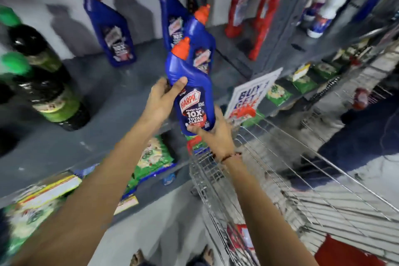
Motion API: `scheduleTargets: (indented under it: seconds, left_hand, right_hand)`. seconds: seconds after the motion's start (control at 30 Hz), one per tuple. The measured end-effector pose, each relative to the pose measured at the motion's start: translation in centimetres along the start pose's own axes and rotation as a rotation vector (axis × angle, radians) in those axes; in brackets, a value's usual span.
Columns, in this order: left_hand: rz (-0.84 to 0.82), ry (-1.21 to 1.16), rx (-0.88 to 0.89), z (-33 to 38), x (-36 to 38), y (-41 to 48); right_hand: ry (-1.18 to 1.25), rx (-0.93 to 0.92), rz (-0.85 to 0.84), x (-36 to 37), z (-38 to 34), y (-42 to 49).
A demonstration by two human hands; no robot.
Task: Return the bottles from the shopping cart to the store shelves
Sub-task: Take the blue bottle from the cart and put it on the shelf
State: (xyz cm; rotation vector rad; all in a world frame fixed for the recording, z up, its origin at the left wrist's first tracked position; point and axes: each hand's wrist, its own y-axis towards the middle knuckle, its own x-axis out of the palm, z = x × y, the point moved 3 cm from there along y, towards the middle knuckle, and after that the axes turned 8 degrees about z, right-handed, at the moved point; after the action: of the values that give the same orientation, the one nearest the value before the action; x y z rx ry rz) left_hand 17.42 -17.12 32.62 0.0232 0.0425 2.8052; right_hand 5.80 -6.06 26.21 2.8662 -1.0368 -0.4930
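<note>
Both forearms reached up from the bottom edge, the wire shopping cart (280, 179) standing just to their right. The right hand (216, 136) cupped the base of a blue Harpic bottle (192, 93) from below, fingers curled shut against its bottom edge — the left hand (160, 99) gripped the bottle's waist, thumb pressed across the front and fingers wrapped behind. The bottle was held upright and slightly tilted, above the front edge of the grey shelf (97, 93), its orange cap (181, 48) uppermost. Its label read "HARPIC", "POWER PLUS", "10X TOTAL CLEAN". Just behind it another blue bottle (201, 45) of the same kind stood on the shelf, and farther back two more against the wall, their labels blurred. A sign (252, 95) on the shelf edge read "BUY 1 GET 1" — dark green-capped bottles (43, 84) stood at left, red bottles (254, 6) on the next bay.
</note>
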Motion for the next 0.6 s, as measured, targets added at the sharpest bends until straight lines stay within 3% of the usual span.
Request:
scheduleTargets:
  seconds: [0.2,0.43,0.5,0.6]
  left_hand:
    - [0.072,0.094,0.170,3.2,-5.1,3.5]
    - [0.106,0.157,0.196,0.9,-6.1,4.2]
    - [-0.065,0.207,0.137,-1.8,-2.8,7.4]
    - [-0.015,0.196,0.161,-1.8,-4.5,7.7]
  right_hand:
    - [-0.091,-0.097,-0.135,7.1,-3.9,6.2]
    - [-0.131,-0.036,-0.202,9.3,-2.5,7.5]
    - [-0.130,0.098,-0.079,7.9,1.5,9.8]
    - [-0.153,0.044,-0.100,9.0,1.0,9.3]
